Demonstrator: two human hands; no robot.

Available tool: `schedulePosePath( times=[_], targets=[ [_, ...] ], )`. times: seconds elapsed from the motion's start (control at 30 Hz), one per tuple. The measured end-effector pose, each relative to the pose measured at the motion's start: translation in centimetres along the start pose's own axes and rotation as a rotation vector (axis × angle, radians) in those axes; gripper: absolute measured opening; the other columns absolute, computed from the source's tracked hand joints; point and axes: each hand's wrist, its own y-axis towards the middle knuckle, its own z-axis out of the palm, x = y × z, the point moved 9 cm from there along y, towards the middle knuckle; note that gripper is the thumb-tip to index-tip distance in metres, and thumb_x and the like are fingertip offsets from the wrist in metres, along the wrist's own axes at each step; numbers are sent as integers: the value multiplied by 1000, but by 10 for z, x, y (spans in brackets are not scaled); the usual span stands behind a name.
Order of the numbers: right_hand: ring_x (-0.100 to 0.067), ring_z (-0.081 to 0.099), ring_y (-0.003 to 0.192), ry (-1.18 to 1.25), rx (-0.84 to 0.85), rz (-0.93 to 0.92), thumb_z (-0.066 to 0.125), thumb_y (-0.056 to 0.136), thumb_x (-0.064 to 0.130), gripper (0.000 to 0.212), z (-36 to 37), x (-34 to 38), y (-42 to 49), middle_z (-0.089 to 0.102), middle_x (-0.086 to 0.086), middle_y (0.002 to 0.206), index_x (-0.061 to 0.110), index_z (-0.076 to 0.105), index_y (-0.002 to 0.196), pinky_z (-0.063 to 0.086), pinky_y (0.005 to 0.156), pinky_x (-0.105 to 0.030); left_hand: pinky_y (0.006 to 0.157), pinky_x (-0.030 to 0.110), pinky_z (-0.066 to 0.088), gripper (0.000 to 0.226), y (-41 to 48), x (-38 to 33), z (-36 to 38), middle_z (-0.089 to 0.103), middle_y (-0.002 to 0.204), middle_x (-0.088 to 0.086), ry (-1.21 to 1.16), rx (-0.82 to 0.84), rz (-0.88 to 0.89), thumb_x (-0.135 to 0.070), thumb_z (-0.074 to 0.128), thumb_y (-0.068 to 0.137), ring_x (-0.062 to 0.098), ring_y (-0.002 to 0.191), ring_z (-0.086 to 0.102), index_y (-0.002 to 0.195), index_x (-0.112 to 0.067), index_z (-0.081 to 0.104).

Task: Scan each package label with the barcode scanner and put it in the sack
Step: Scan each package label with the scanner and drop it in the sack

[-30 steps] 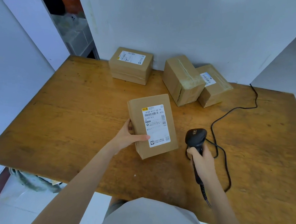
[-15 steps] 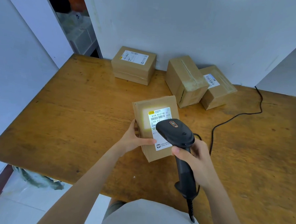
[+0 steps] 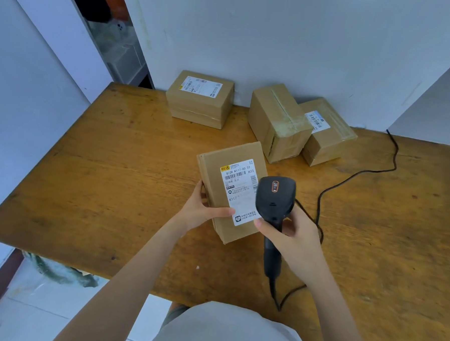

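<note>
A brown cardboard package (image 3: 213,167) with a white label (image 3: 240,189) facing up lies on the wooden table (image 3: 114,177). My left hand (image 3: 202,211) grips its left edge, thumb on top near the label. My right hand (image 3: 290,239) grips the handle of a black barcode scanner (image 3: 274,196), whose head hovers over the label's right side and hides part of it. The sack (image 3: 62,271), a greenish-grey crumpled thing, shows on the floor under the table's near left edge.
Three more cardboard packages stand at the back by the wall: one with a label (image 3: 200,98), a taped one (image 3: 278,121), and a labelled one (image 3: 327,131) behind it. The scanner's black cable (image 3: 354,177) snakes across the table's right side.
The scanner rose from the table and came over the package label. Half a second ago it lit the label; now the light patch is gone and the scanner sits slightly to the right.
</note>
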Motion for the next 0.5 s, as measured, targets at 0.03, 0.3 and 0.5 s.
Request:
schedulePosePath(
  times=[0.03, 0.3, 0.5],
  targets=[
    [-3, 60, 94, -10, -36, 53, 77, 77, 30, 35, -3, -12, 1, 66, 9, 102, 21, 61, 106, 44, 67, -14, 99, 45, 50, 129, 0, 1, 0, 56, 126, -10, -8, 1, -6, -47, 94, 39, 15, 118, 56, 147, -32, 25],
    [-20, 58, 91, -332, -182, 263, 75, 76, 33, 34, -21, -109, -1, 62, -4, 96, 15, 58, 99, 45, 74, -31, 75, 25, 48, 91, -1, 6, 3, 56, 127, -9, -96, -44, -47, -30, 86, 70, 14, 116, 56, 141, -40, 30],
    [-24, 53, 90, -484, -114, 370, 77, 75, 33, 41, -14, -144, -13, 51, -7, 95, 7, 54, 98, 42, 71, -32, 84, 34, 51, 93, -7, 9, 7, 59, 127, -8, -145, -37, -69, -38, 84, 69, 10, 110, 58, 143, -44, 28]
  ],
)
